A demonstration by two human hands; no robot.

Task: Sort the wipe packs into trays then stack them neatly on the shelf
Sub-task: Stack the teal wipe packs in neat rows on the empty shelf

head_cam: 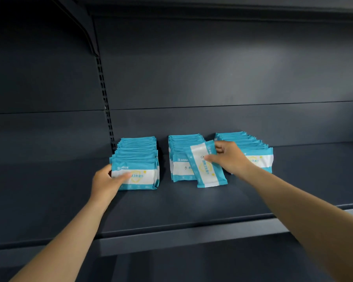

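Observation:
Three rows of blue-and-white wipe packs stand on edge on the dark shelf [171, 202]: a left row [138, 153], a middle row [181, 147] and a right row [247, 141]. My left hand [108, 182] holds the front pack of the left row [143, 178], thumb across its face and fingers round its left edge. My right hand [228, 157] pinches a single tilted pack [207, 171] by its upper part. That pack leans in front of the middle row with its lower end on the shelf. No trays are visible.
The shelf's back panel [212, 78] rises behind the rows, with a slotted upright [105, 98] to the left. Another shelf [212, 5] hangs overhead. The front lip [181, 237] runs below my forearms.

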